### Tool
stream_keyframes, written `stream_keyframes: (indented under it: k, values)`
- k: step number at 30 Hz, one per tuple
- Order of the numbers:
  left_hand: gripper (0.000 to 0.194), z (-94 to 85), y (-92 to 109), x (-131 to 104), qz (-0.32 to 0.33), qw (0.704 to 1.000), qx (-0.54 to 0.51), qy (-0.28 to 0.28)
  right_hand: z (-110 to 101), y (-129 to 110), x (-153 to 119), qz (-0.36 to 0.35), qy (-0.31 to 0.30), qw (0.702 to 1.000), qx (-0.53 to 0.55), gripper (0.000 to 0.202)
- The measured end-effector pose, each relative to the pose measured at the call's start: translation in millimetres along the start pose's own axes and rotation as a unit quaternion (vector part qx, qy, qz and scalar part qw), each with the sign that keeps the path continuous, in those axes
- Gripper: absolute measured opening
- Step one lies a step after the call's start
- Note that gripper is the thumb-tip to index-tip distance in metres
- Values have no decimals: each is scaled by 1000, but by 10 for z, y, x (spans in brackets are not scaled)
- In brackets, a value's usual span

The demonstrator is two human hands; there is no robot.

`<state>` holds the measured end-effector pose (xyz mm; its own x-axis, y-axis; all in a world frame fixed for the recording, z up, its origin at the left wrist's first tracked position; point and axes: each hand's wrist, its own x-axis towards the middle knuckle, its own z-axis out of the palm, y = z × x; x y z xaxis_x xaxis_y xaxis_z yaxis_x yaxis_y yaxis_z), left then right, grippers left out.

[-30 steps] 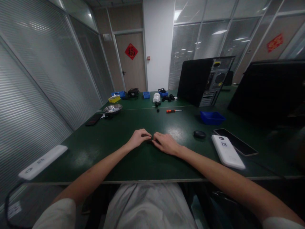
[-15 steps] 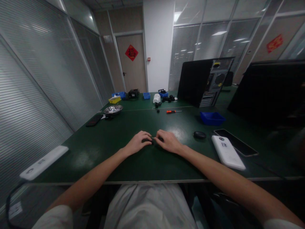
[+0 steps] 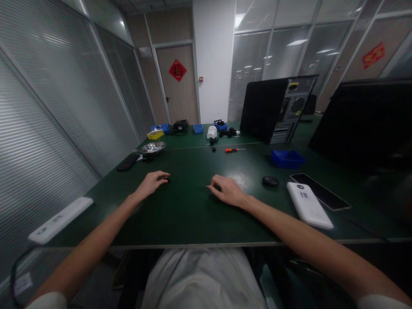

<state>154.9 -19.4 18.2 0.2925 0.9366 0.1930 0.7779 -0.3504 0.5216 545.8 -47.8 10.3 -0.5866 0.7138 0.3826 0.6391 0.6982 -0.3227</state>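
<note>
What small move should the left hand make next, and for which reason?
Probably the left hand should set its small dark piece down on the green table. The piece appears held at the fingertips, low over the surface, while the right hand is apart from it and seems occupied with a thin light piece.

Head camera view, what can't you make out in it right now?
- Head view: the small dark piece at the left hand, too small and partly behind fingers.
- Head view: the thin pale piece at the right hand, mostly hidden by fingers.
- Head view: the large black object, cut off by the right edge.
- Head view: the metal bowl's contents, too small and blurred.
</note>
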Motion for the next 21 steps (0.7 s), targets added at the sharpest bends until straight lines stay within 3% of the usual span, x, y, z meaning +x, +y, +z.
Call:
stream_keyframes:
  k: [4,8,13,21]
  values:
    - [37,-587,-882,-275,-116,982,119,92,12,-11,-1,-3,-6,1000,5,18]
    - [31,-876,-1404,-531,-177,947,227,143,32,0,-1,-9,-4,1000,4,19]
    - [26,-896,-1594,-596,-207,918,291,171,40,12,0,-8,-7,1000,5,19]
    - [34,-941,-1679,-580,-232,932,230,158,42,-1,0,-14,-1,1000,7,18]
